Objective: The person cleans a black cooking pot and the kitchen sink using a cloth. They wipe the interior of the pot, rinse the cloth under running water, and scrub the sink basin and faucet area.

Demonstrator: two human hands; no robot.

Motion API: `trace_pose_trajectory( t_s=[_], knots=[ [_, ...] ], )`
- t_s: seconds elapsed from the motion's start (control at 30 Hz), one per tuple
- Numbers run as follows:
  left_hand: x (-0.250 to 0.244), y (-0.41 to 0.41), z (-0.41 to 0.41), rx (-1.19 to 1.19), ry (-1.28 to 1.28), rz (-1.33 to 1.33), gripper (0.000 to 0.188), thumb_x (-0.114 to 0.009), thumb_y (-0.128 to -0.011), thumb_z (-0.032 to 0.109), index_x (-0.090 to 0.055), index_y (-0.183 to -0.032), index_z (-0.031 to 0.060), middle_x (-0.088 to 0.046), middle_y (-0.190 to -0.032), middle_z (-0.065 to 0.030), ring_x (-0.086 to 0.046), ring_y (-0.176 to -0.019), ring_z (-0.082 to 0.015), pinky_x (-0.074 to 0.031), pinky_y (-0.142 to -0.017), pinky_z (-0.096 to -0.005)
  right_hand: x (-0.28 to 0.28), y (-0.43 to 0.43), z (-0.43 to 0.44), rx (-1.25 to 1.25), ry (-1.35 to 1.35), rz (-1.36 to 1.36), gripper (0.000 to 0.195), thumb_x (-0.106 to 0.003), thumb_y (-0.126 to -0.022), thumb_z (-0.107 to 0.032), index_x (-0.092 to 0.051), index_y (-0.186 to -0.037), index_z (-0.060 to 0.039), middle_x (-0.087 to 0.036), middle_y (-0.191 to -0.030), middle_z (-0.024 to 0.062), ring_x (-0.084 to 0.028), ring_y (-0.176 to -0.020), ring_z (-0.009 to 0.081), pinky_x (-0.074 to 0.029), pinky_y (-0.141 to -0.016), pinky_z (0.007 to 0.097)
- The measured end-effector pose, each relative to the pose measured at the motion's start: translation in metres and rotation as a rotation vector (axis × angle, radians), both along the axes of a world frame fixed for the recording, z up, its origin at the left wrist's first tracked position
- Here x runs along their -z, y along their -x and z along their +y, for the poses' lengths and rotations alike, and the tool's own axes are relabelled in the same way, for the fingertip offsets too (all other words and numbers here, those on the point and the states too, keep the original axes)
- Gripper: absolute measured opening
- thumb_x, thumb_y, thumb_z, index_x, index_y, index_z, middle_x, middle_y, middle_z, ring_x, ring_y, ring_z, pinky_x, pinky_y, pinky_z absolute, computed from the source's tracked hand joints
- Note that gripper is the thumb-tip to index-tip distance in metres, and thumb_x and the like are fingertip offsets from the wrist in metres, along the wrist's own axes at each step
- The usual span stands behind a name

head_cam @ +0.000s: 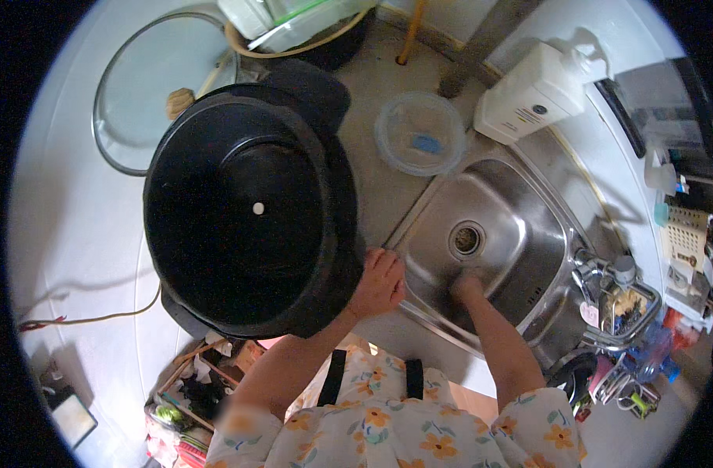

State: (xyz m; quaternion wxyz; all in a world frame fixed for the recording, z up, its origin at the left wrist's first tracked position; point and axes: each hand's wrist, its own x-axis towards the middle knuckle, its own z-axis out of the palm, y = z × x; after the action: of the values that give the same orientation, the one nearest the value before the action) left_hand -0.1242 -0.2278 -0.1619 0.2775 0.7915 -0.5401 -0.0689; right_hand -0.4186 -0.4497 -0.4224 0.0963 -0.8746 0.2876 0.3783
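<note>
A large, round black vessel with side lugs fills the left middle of the view, its inside facing me. In its middle shows a small white spot. My left hand is beside the vessel's lower right wall, fingers curled, close to the sink's left edge; whether it grips the wall is not clear. My right hand reaches down into the stainless steel sink, just below the drain. Its fingers are dark and blurred, so what they touch is hidden.
A clear plastic lid or bowl with a blue patch lies beyond the sink. Near it stands a white pump bottle. The faucet and a wire caddy are at right. A glass lid leans behind the vessel.
</note>
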Motion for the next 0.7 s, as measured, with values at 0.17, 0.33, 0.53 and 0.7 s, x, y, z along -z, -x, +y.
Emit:
trace_pose_trajectory(
  t_s=[0.17,0.33,0.53,0.7],
  knots=[
    [-0.002,-0.001,-0.003,0.054,-0.170,0.038,0.032,-0.065,-0.075,0.024,-0.060,-0.102,0.0070,-0.054,-0.109,-0.0121,-0.050,-0.109,-0.0332,-0.044,-0.097,-0.0495,0.022,-0.087,-0.015,0.447,-0.341,-0.113,0.031,-0.070,-0.084,-0.029,-0.065,-0.091,0.0018,-0.070,-0.105,0.0219,-0.070,-0.090,0.0323,-0.056,-0.069,0.0454],
    [0.005,-0.001,0.001,0.058,-0.249,0.002,0.033,-0.065,-0.074,0.025,-0.060,-0.102,0.0079,-0.053,-0.111,-0.0122,-0.049,-0.110,-0.0336,-0.044,-0.096,-0.0502,-0.055,-0.138,-0.056,0.671,-0.255,-0.691,0.038,-0.069,-0.084,-0.023,-0.055,-0.109,0.0029,-0.066,-0.105,0.0264,-0.068,-0.091,0.0388,-0.056,-0.072,0.0453],
    [0.010,0.005,0.001,0.045,-0.221,-0.049,0.034,-0.065,-0.072,0.024,-0.060,-0.102,0.0074,-0.054,-0.112,-0.0129,-0.048,-0.112,-0.0365,-0.041,-0.096,-0.0549,-0.142,-0.125,0.020,0.498,-0.436,-0.580,0.043,-0.062,-0.089,-0.015,-0.051,-0.127,0.0002,-0.057,-0.122,0.0305,-0.062,-0.106,0.0456,-0.055,-0.089,0.0471],
    [0.006,0.003,-0.003,0.038,-0.146,-0.072,0.030,-0.065,-0.072,0.022,-0.062,-0.098,0.0068,-0.055,-0.109,-0.0133,-0.049,-0.110,-0.0369,-0.042,-0.095,-0.0537,-0.134,-0.155,0.027,0.237,-0.504,-0.451,0.040,-0.057,-0.094,-0.028,-0.057,-0.124,-0.0018,-0.056,-0.128,0.0270,-0.059,-0.113,0.0451,-0.047,-0.100,0.0512]
  ],
)
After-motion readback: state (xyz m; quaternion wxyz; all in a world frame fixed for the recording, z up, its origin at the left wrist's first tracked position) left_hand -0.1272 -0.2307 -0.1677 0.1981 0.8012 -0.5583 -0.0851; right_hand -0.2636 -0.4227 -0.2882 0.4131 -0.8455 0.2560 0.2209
